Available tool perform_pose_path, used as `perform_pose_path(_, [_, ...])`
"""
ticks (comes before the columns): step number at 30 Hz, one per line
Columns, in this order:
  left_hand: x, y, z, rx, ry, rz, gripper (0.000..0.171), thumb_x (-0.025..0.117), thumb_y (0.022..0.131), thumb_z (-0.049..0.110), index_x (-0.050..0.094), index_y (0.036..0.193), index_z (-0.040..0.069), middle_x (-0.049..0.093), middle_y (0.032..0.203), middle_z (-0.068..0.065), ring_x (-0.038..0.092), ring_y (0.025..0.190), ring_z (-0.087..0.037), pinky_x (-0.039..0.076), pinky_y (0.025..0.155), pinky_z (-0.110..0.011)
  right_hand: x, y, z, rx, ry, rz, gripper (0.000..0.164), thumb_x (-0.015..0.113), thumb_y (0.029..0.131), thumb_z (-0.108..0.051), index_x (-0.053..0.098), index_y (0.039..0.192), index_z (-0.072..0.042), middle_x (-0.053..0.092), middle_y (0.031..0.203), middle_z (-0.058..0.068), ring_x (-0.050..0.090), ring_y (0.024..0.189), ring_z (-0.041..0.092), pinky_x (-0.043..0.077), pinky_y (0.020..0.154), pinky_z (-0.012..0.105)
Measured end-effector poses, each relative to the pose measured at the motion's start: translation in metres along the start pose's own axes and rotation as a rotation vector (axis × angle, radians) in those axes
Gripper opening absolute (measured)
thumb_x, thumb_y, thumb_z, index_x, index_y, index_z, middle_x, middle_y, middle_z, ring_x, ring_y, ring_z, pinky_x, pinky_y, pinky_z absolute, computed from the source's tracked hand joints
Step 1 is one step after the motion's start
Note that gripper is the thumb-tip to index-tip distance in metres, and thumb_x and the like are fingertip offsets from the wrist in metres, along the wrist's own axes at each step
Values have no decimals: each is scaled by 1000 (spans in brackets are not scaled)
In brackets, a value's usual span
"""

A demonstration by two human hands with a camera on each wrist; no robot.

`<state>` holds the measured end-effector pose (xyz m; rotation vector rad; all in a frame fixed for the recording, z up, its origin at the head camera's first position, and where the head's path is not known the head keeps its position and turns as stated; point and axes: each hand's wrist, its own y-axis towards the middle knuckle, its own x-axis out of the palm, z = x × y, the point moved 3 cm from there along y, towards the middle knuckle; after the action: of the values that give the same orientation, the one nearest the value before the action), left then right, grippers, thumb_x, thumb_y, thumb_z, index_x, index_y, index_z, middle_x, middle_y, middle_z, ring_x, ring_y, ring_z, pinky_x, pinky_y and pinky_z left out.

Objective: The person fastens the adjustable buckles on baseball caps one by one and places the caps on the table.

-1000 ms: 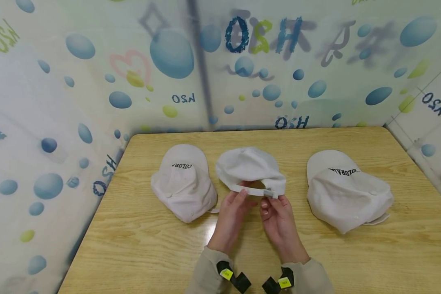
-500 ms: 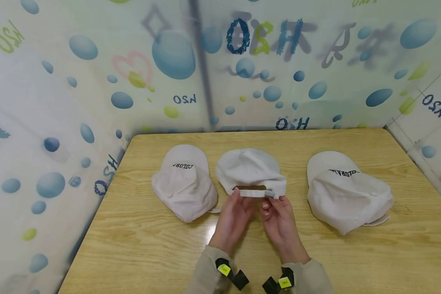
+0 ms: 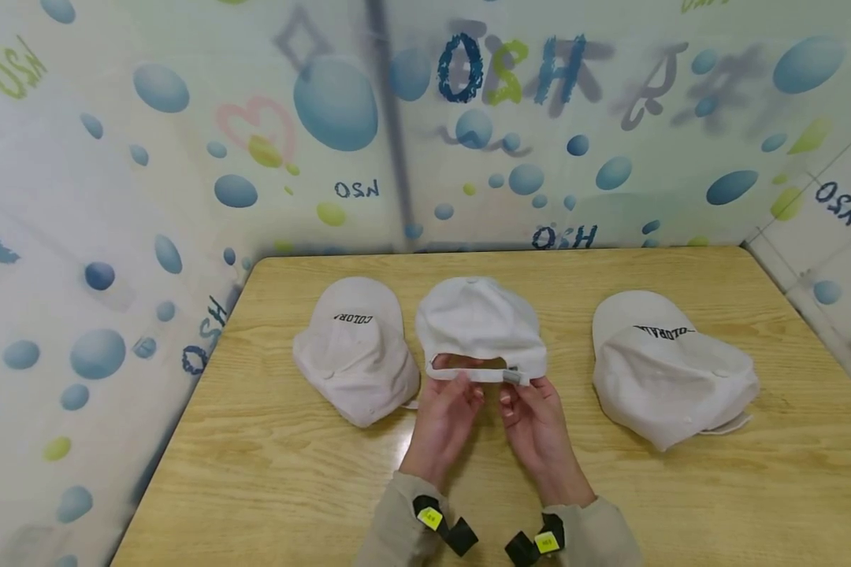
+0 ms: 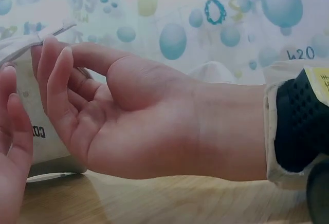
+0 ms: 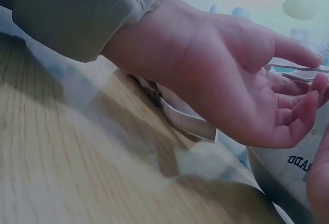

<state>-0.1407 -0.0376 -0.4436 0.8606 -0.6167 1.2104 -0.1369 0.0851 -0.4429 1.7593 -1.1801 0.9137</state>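
A white baseball cap (image 3: 478,319) stands in the middle of the head view, its back opening toward me. Across that opening runs its strap (image 3: 484,376), with a metal buckle (image 3: 512,376) at the right. My left hand (image 3: 445,417) pinches the strap left of its middle, thumb on top. Just beside the buckle, my right hand (image 3: 537,421) pinches the strap's right end, the other fingers curled. The left wrist view shows the left hand (image 4: 139,116) with the strap at its fingertips. In the right wrist view, the right hand (image 5: 231,80) has the strap between thumb and fingers.
To the left lies a second white cap (image 3: 354,354) with dark lettering, close to the middle one. A third white cap (image 3: 670,370) lies farther off to the right. All are on a wooden table (image 3: 269,488), before a patterned backdrop (image 3: 496,173).
The middle cap has tipped up a little, its crown now higher and rounder. My left thumb shifted left along the strap, then slightly down. The right hand has barely moved, still at the buckle.
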Motion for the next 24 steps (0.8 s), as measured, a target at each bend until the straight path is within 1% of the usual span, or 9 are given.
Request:
perform_pose_path(4, [1, 1, 1, 11, 33, 30, 22, 52, 87, 1, 47, 104, 14, 59, 102, -6, 54, 72, -12, 44, 66, -23, -1, 0, 1, 18, -16, 0, 22, 36, 94, 3, 57, 98, -4, 61, 85, 6, 60, 73, 14, 48, 59, 21])
perform_pose_path(9, [1, 1, 1, 17, 54, 61, 28, 53, 86, -1, 44, 107, 14, 56, 96, -3, 54, 72, -13, 45, 66, -23, -2, 0, 2, 35, -28, 4, 23, 36, 94, 1, 57, 98, -5, 62, 85, 7, 60, 73, 14, 48, 60, 21])
perform_pose_path(16, [2, 1, 2, -3, 70, 102, 34, 54, 85, -3, 39, 108, 16, 55, 93, -1, 53, 71, -12, 44, 67, -22, -4, 0, 2, 43, -37, 18, 22, 37, 94, 1, 57, 98, -4, 63, 87, 7, 60, 74, 14, 48, 60, 21])
perform_pose_path(24, [3, 2, 2, 9, 111, 90, 33, 53, 85, -5, 40, 108, 15, 57, 90, 0, 52, 71, -12, 44, 65, -22, -2, 0, 3, 46, -109, 56, 20, 39, 93, 1, 58, 97, -5, 62, 87, 5, 60, 72, 13, 47, 58, 20])
